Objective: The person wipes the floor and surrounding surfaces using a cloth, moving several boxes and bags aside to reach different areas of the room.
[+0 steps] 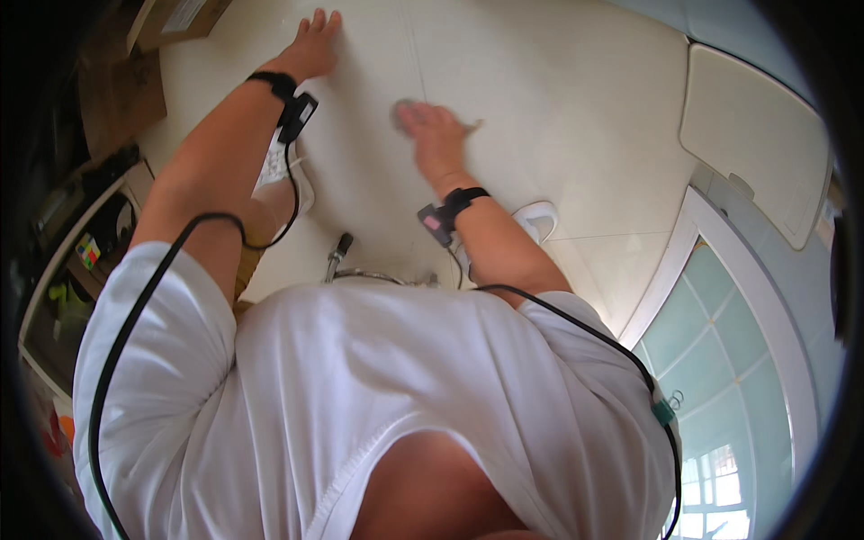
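My left hand (pixel 312 50) is stretched out over the pale tiled floor (pixel 540 81), its fingers spread and nothing in them. Nearer the middle, my right hand (pixel 439 138) presses flat on a greyish, crumpled piece of cloth (pixel 403 115). Motion blurs this hand, and its fingers cover most of the cloth; a thin end sticks out beside the thumb side or palm edge, I cannot tell which. Black straps with small devices sit on both wrists, with black cables running up the arms.
Cardboard boxes (pixel 121 101) and a shelf unit (pixel 74 270) holding a puzzle cube stand at left. A chrome tube (pixel 334 260) with a black end rises before my body. At right are a cream panel (pixel 752 142) and a white-framed glass panel (pixel 722 324). My shoes flank the work area.
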`<act>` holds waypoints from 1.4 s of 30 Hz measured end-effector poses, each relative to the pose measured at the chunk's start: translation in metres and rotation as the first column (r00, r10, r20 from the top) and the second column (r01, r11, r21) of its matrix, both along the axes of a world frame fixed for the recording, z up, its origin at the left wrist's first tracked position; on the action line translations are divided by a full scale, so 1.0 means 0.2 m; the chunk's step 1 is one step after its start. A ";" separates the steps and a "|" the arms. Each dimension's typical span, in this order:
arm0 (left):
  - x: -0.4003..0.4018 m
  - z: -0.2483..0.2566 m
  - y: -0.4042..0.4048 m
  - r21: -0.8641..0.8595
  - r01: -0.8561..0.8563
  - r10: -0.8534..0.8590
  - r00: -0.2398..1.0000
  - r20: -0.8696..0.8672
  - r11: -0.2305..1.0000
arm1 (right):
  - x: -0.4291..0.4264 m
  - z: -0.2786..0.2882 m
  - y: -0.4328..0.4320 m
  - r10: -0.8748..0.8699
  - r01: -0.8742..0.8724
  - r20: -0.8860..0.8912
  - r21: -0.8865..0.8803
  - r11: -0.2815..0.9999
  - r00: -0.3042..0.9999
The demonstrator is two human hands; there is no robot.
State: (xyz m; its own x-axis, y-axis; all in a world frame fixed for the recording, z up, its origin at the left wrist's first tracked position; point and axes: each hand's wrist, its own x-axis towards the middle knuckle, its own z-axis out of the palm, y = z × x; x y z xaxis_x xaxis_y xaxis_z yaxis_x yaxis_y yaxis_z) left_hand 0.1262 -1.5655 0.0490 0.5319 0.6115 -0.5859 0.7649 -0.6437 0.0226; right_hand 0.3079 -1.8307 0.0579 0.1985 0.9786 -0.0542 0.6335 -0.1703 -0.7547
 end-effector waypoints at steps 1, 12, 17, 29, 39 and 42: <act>-0.02 0.00 0.02 0.035 0.065 -0.065 0.998 0.011 0.997 | -0.10 0.08 -0.01 0.105 -0.113 0.115 0.066 0.991 0.988; 0.19 0.28 -0.01 -0.182 -0.106 0.076 0.984 -0.164 0.977 | 0.65 -0.02 0.57 -0.304 0.218 0.388 0.251 0.943 0.870; 0.07 0.10 0.01 0.045 0.048 -0.042 0.993 -0.107 0.998 | -0.02 -0.02 0.52 0.263 -0.269 0.055 0.206 0.941 0.963; 0.12 0.29 0.02 -0.191 -0.162 0.145 0.984 -0.099 0.968 | 0.31 0.05 0.92 -0.089 0.050 0.251 0.161 0.986 0.964; 0.05 0.29 0.10 -0.240 -0.082 0.074 0.996 -0.041 0.967 | -0.14 -0.01 0.96 0.224 -0.310 0.379 0.182 0.933 0.898; -0.04 0.54 0.28 -0.410 -0.210 0.221 0.975 -0.021 0.888 | -0.15 0.11 0.72 0.412 -0.467 0.342 0.093 0.879 0.844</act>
